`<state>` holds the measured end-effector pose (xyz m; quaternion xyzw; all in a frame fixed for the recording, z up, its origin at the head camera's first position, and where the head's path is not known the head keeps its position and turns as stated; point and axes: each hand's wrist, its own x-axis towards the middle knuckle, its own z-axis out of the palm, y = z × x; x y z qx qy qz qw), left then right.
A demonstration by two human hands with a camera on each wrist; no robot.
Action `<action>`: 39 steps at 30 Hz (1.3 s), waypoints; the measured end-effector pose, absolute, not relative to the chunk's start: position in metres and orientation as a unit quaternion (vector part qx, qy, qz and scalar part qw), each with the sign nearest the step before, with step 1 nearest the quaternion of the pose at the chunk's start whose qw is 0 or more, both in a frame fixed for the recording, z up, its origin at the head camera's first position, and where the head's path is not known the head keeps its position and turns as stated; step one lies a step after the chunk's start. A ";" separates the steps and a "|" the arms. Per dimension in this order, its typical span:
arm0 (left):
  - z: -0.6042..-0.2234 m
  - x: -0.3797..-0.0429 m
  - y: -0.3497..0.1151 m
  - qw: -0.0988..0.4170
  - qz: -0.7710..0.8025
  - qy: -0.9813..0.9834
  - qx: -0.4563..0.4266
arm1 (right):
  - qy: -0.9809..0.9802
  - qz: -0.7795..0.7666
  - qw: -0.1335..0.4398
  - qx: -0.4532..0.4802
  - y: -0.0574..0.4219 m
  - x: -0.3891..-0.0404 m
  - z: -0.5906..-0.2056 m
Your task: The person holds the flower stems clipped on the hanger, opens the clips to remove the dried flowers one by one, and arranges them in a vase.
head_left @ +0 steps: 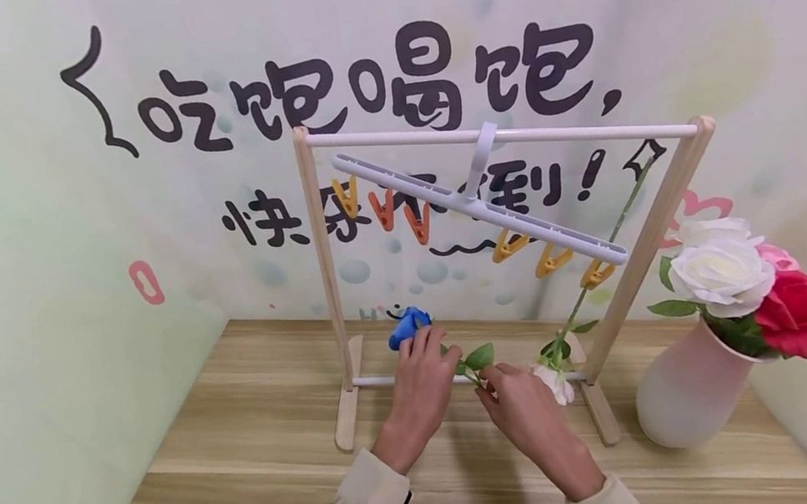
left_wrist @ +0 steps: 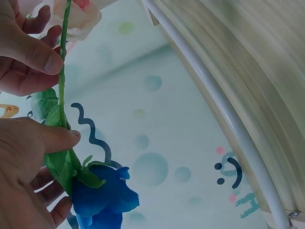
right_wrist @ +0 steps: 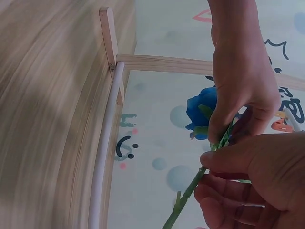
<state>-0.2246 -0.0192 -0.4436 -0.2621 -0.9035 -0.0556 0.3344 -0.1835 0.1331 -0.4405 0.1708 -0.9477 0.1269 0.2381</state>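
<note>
Both hands hold an artificial blue rose [head_left: 407,329] in front of the drying rack, its flower toward the left. My left hand [head_left: 426,384] grips the stem just below the bloom, with thumb and fingers around the green leaves [left_wrist: 59,162]. Farther along, the right hand [head_left: 524,405] pinches the green stem [right_wrist: 183,202] between thumb and fingers. Beside the right hand, a pale pink rose [head_left: 556,384] hangs head down, its stem caught in a yellow clip [head_left: 597,273] at the hanger's right end.
A wooden rack [head_left: 322,253] with white bars stands on the wood-grain table [head_left: 242,415]. From its top bar hangs a lavender hanger [head_left: 477,208], slanted down rightward, with orange clips [head_left: 418,223] and yellow clips. At right is a pink-white vase [head_left: 692,385] of white, pink and red roses.
</note>
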 end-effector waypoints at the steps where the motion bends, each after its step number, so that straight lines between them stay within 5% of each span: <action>1: -0.444 -0.225 -0.019 0.335 -0.058 -0.902 -0.265 | -0.947 0.128 0.241 0.168 0.133 -0.183 -0.441; 15: -0.441 -0.224 -0.012 0.377 -0.114 -0.876 -0.280 | -0.933 0.120 0.302 0.153 0.138 -0.173 -0.436; 30: -0.445 -0.228 -0.006 0.495 -0.229 -0.798 -0.257 | -0.892 0.133 0.403 0.154 0.156 -0.166 -0.423; 39: -0.451 -0.234 0.004 0.483 -0.305 -0.786 -0.236 | -0.868 0.131 0.459 0.136 0.174 -0.161 -0.405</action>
